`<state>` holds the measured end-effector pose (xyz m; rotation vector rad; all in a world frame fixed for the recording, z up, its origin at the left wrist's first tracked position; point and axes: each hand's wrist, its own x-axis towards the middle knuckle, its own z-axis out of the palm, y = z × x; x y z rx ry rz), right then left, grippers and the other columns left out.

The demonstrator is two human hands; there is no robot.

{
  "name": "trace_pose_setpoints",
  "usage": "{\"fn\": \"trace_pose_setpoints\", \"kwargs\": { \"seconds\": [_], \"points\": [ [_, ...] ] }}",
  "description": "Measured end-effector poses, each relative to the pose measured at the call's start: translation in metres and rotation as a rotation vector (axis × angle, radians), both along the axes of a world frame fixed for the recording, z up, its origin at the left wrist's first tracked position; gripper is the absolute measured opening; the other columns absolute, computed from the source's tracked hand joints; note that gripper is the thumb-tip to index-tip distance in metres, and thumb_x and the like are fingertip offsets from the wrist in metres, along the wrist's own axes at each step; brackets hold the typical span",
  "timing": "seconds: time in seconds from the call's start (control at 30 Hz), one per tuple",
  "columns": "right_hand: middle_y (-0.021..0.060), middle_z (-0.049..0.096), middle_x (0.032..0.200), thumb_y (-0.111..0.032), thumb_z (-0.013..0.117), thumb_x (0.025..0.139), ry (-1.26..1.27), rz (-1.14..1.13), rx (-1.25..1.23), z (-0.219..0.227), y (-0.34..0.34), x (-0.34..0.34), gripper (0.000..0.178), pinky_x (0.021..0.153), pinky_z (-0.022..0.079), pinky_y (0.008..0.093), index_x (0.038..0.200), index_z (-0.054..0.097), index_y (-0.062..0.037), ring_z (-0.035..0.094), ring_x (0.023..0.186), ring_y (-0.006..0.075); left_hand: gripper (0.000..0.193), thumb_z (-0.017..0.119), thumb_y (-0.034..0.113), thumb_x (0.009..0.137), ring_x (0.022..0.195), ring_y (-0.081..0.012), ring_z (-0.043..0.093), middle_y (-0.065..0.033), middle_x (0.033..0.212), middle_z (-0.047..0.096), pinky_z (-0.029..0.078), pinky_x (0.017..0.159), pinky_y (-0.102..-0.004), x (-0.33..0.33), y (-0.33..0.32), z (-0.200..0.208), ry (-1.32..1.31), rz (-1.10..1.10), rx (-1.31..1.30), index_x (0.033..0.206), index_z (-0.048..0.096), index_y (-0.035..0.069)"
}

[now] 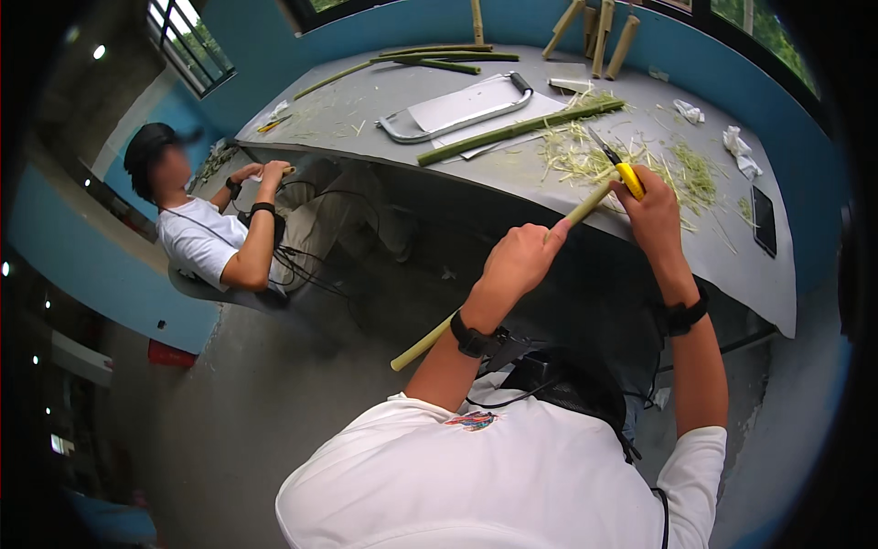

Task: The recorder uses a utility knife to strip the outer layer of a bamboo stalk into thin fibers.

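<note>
My left hand is closed around a peeled, pale green bamboo stick. The stick slants up and right over the table's front edge, and its lower end passes behind my left forearm. In my right hand is a yellow utility knife, its blade pointing up and left, close to the stick's upper end. Thin green shavings lie heaped on the table beyond both hands. A thicker green bamboo pole rests across the table just past the knife.
On the grey table lie a metal-framed saw, several green bamboo poles, crumpled tissues and a black phone. Bamboo tubes stand at the back wall. A seated person works at the left with a stick-like piece.
</note>
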<state>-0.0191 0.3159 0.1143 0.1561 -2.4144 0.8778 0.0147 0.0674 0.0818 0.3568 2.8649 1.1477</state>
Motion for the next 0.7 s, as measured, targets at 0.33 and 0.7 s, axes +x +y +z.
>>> {"fn": "trace_pose_setpoints", "kwargs": {
  "seconds": [0.33, 0.7],
  "points": [
    [0.0205, 0.071, 0.089, -0.023, 0.08, 0.101, 0.13, 0.077, 0.187, 0.004, -0.008, -0.008, 0.024, 0.077, 0.054, 0.0516, 0.105, 0.071, -0.0014, 0.07, 0.085, 0.0442, 0.081, 0.043, 0.066, 0.115, 0.092, -0.0518, 0.073, -0.0288, 0.088, 0.075, 0.058, 0.082, -0.0583, 0.011, -0.015, 0.009, -0.012, 0.02, -0.062, 0.089, 0.075, -0.003],
    [0.0136, 0.058, 0.07, -0.029, 0.078, 0.106, 0.009, 0.024, -0.057, 0.01, 0.026, -0.009, 0.036, 0.063, 0.046, 0.0432, 0.093, 0.064, 0.001, 0.055, 0.062, 0.0246, 0.082, 0.04, 0.066, 0.116, 0.092, -0.055, 0.07, -0.0312, 0.089, 0.072, 0.056, 0.082, -0.0595, 0.011, -0.018, 0.0, -0.076, -0.037, 0.005, 0.084, 0.07, -0.003]
  ]
}}
